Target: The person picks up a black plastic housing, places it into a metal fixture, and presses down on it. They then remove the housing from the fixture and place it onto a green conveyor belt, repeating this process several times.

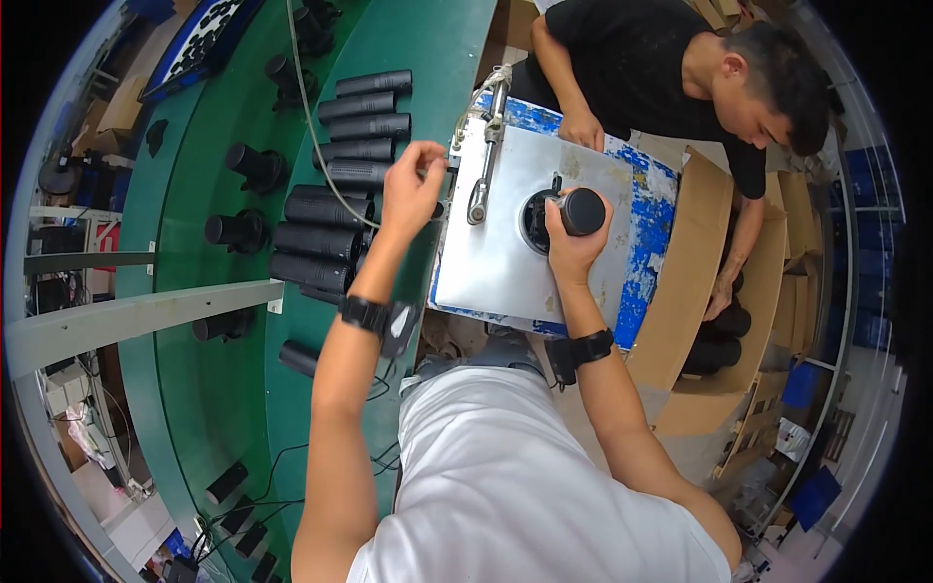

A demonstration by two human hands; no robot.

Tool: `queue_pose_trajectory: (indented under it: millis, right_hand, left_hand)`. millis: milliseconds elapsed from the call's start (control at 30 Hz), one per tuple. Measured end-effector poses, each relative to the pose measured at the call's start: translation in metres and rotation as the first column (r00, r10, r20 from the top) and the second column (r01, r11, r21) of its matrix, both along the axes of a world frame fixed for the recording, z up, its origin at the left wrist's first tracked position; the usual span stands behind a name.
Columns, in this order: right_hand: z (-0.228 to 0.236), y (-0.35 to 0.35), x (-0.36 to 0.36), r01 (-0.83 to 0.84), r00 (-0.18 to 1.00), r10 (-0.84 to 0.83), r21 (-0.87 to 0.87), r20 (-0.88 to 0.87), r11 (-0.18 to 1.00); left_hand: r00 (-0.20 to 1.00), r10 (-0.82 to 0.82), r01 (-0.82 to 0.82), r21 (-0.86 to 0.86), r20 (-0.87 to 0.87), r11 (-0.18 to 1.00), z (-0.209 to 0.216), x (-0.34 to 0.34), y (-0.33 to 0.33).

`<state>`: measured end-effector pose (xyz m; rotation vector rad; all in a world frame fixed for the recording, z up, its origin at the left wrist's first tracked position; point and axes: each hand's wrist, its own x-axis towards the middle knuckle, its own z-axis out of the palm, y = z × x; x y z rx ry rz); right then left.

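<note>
My right hand [579, 238] is wrapped round a black cylinder [583, 211], held over a round opening [534, 222] in a metal plate [505, 282]. A dark part sits in that opening, mostly covered by the cylinder and my fingers. Off the plate's left edge, my left hand [412, 187] is raised with its fingers curled. A small dark thing shows by its fingertips; what they hold, if anything, is hidden. Between my hands, a metal pneumatic cylinder [492, 146] with a hose is mounted along the plate. Both wrists wear black bands.
Several black tubes [316, 242] lie in a row on the green bench [389, 282] at left; black flanged parts [255, 167] stand farther left. A grey metal bar [146, 316] crosses there. At right, a co-worker reaches into a cardboard box [692, 253] of black parts, another hand at the plate's far edge.
</note>
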<state>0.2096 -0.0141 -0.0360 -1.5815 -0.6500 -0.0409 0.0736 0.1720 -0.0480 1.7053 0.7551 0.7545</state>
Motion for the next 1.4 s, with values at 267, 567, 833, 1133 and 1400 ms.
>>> queue_pose_trajectory:
  millis: [267,567,833,1133,1400]
  right_hand:
    - [-0.006,0.005,0.002,0.034,0.998,-0.035,0.030,0.053,0.999]
    - [0.010,0.000,0.009,0.081,0.983,-0.061,-0.113,0.173,0.990]
    - [0.184,0.016,-0.048,-0.495,0.851,0.466,0.075,0.244,0.866]
    - [0.118,0.029,-0.145,-0.889,0.347,0.937,-0.309,0.031,0.339]
    - [0.071,-0.013,-0.112,-0.921,0.388,0.770,-0.237,-0.507,0.308]
  left_hand:
    - [0.592,0.169,0.309,0.416,-0.788,0.855,-0.036,0.043,0.039]
    - [0.831,0.072,0.147,0.343,-0.552,0.928,-0.040,-0.001,0.045]
    - [1.000,0.022,-0.031,0.658,0.022,0.753,0.155,-0.094,-0.090]
    - [0.583,0.810,-0.812,-0.086,-0.064,0.577,0.061,-0.251,-0.120]
    - [-0.124,0.989,-0.958,0.270,-0.082,-0.097,-0.050,-0.456,-0.072]
